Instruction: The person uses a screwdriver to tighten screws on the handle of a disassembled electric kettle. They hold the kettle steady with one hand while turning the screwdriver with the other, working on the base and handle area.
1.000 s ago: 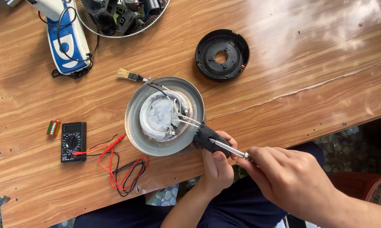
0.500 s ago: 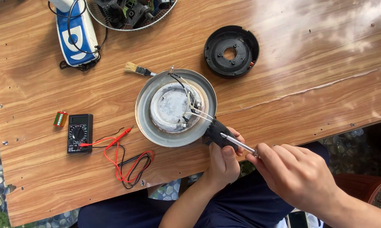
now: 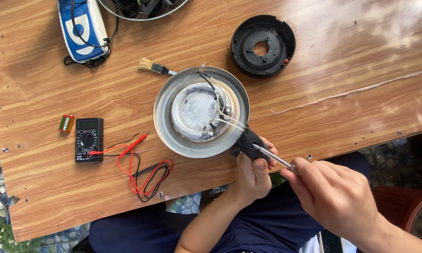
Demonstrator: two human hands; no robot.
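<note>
A: Heating pan, the round metal one lying upside down near the front edge of the wooden surface, with its grey element disc and white wires facing up. Its black handle stub points toward the person.

B: And the hands?

A: In the head view, the left hand is curled closed around that black stub from below, thumb up along its side. The right hand is wrapped tight round the grip of a screwdriver, whose shaft runs up and left so the tip sits on the stub.

B: How would you do that well?

A: My judgement: keep the shaft in line with the screw, press in before turning, and let the left hand brace the stub so the pan cannot spin. The tip itself is too small to tell whether it is seated.

B: Anything close by to mind?

A: The white wires pass just beside the stub. Well apart lie a multimeter with red and black leads, a small battery, a brush and a black round base
</note>
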